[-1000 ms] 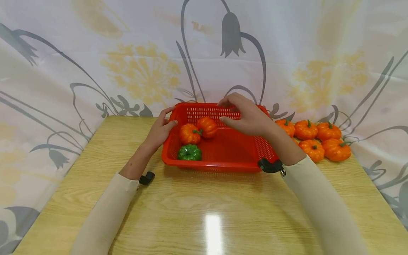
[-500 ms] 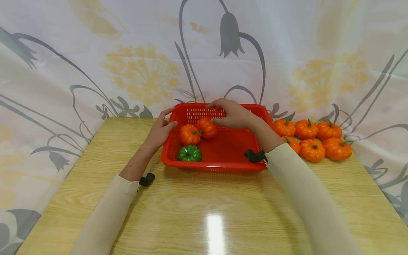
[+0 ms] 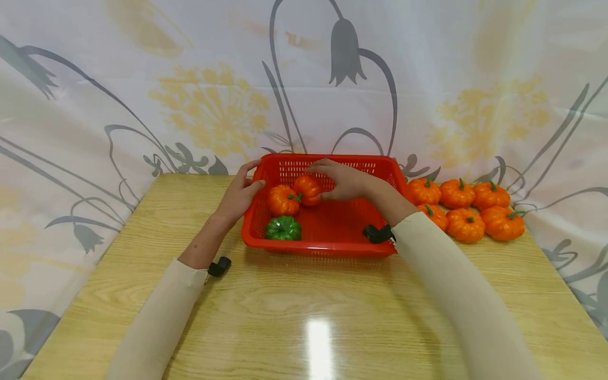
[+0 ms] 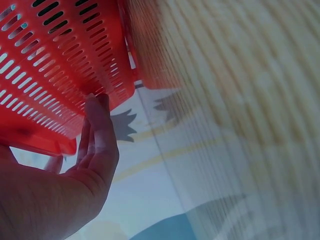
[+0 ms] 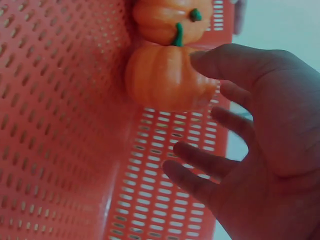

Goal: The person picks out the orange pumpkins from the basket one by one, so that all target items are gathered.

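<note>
A red plastic basket (image 3: 318, 246) with slotted walls stands on the table. My left hand (image 3: 239, 196) holds its left rim, thumb over the edge and fingers along the outer wall (image 4: 60, 65). Two orange pumpkins, a front one (image 3: 281, 201) and a rear one (image 3: 306, 189), sit inside at the left, with a green pumpkin (image 3: 283, 228) in the near left corner. My right hand (image 3: 350, 182) reaches into the basket beside the rear pumpkin (image 5: 165, 80). Its fingers are spread; the thumb tip overlaps that pumpkin in the right wrist view, and whether it touches I cannot tell.
Several more orange pumpkins (image 3: 465, 225) lie in two rows on the wooden table (image 3: 285, 306), right of the basket. A flower-patterned cloth (image 3: 214, 105) hangs close behind the basket and table.
My right hand has moved left and down into the basket, up to the rear orange pumpkin. The left hand has stayed at the rim, and the pumpkins have not moved.
</note>
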`<state>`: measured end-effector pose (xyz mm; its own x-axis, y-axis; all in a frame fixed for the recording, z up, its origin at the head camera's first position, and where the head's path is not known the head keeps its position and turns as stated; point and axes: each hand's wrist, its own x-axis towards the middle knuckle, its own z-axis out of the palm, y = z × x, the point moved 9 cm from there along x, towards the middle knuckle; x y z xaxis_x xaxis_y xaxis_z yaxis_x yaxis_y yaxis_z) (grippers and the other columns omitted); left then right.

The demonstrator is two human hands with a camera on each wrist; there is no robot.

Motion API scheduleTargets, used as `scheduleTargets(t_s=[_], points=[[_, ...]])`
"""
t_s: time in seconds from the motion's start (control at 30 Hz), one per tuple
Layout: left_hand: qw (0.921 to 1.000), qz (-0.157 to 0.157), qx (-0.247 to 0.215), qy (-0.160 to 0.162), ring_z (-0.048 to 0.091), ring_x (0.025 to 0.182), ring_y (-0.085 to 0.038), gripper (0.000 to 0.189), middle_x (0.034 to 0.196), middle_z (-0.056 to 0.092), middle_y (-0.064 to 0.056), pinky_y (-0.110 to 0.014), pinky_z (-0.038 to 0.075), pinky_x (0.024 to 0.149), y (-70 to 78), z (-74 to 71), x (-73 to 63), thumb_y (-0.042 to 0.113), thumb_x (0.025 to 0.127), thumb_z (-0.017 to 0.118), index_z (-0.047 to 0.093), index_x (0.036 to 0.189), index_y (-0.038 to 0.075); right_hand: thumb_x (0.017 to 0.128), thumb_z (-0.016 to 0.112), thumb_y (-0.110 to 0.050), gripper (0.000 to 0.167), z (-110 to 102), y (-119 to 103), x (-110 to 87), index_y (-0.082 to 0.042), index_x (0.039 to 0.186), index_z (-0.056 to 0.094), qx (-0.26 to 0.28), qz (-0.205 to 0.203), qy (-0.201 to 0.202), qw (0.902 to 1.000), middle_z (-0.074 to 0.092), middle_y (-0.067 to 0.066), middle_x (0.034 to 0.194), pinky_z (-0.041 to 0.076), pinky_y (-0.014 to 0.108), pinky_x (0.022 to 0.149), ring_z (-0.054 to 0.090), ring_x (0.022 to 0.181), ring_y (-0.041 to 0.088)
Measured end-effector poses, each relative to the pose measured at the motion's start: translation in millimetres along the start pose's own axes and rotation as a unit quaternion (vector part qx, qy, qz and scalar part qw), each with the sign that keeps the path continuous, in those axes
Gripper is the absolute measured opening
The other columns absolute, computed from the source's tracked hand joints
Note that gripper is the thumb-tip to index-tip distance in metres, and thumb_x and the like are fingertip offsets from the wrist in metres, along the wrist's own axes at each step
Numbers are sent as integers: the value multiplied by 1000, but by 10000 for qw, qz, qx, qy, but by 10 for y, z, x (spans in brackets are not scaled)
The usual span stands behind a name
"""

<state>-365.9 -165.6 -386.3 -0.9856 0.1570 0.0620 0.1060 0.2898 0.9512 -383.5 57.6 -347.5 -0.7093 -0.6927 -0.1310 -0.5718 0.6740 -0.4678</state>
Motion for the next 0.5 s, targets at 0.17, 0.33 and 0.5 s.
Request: scheduleTargets(t_s=[0.17,0.33,0.5], points=[[10000,-4,21,12,70,109,-44,59,132,59,-29,-33,65,79,-5,2,-9,23,111,50,31,167,23,104,66,-17,74,146,13,54,-16,169,30,-32,-217,-382,9990,19,7,176,25,55,129,19,161,32],[10000,-13,43,34,70,109,-43,58,131,60,-29,-33,65,79,-5,2,0,23,111,50,32,167,23,102,70,-17,75,164,-6,70,-19,168,33,-26,-345,-429,9985,28,7,173,25,54,129,25,159,30],[10000,-2,7,21,69,111,-43,59,132,59,-29,-36,65,82,3,3,2,23,111,50,32,167,23,94,79,-11,64,117,-30,82,-16,150,49,240,-320,-203,9990,46,6,155,34,50,125,40,146,27]])
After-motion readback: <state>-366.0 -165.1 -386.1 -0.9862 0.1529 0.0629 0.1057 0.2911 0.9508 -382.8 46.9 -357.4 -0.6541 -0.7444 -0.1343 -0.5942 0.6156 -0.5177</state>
